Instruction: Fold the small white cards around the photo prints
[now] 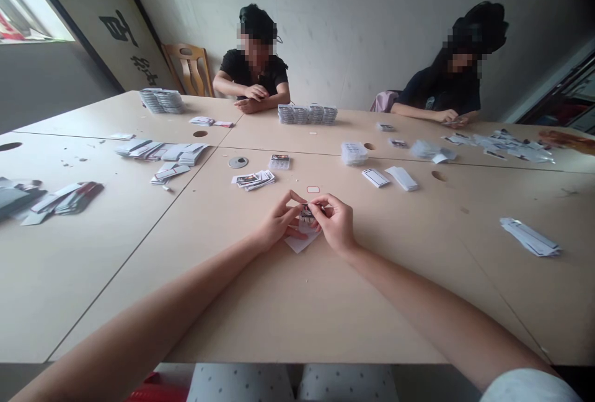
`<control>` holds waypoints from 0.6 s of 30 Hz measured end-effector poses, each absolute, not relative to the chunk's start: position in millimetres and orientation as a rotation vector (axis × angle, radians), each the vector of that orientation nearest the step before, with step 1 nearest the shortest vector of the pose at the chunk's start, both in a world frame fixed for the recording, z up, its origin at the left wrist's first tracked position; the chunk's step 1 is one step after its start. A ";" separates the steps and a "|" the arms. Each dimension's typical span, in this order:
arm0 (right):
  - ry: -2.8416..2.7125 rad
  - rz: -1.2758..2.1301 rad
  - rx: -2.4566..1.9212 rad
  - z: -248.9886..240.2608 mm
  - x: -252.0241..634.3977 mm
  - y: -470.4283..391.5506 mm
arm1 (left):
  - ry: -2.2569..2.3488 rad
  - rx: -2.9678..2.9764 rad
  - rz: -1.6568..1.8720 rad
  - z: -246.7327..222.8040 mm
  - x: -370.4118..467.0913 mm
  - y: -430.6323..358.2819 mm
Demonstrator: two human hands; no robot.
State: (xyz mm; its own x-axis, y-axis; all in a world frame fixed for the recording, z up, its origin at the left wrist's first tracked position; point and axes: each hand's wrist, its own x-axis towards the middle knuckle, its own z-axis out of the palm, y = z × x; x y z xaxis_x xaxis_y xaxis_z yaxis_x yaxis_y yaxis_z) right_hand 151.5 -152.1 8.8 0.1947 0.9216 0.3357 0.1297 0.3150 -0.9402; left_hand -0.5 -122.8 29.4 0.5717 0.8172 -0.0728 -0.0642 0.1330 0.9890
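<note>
Forearms (139,321): nearest the camera; bare, one rising from each lower side and both converging on the clear case (307,217); a pale sleeve (530,386) on the right.
Table (251,315): light wood, seamed; spreads to every side of the case, which is held near its middle.
Card bundles (162,151): white, loosely fanned; beyond the case and well to its left.
Left hand (277,223): at the case's left side; wrist low, index finger arched, thumb and fingertips pinching the printed upper edge.
Right hand (338,223): at the case's right side; thumb laid over the printed edge, fingers curled behind, also grasping.
Printed cards (255,179): small pile; beyond the case, to its left.
Clear case: small, dark print along the top; between both hands, just above the table as judged.
Translucent sheet (301,242): just below the case, on its near side; whether joined to it, cannot tell.
Red-edged label (313,189): flat on the table, just beyond the case.
Handling, judged: thumbs level, pressure shared along the printed edge; a hard pinch at one corner could bow or skew so slight a piece.
Pose, judged: wrists kept low and forearms symmetrical favour fine fingertip control.
</note>
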 end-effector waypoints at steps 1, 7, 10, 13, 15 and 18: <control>-1.257 0.763 -1.122 8.7 151.6 -152.1 | 0.745 1.291 0.734 29.3 -0.2 -123.1; -1.254 0.770 -1.107 8.4 152.2 -151.4 | 0.769 1.298 0.739 29.8 0.5 -123.5; -1.236 0.787 -1.095 7.5 152.5 -150.6 | 0.773 1.297 0.743 30.9 0.5 -124.0; -1.241 0.795 -1.081 6.3 153.1 -149.8 | 0.775 1.294 0.750 31.3 0.5 -124.3; -1.244 0.802 -1.075 5.8 153.8 -149.3 | 0.774 1.292 0.753 30.9 0.4 -124.1; -1.230 0.828 -1.062 5.3 155.1 -148.5 | 0.771 1.285 0.758 29.7 -0.1 -123.2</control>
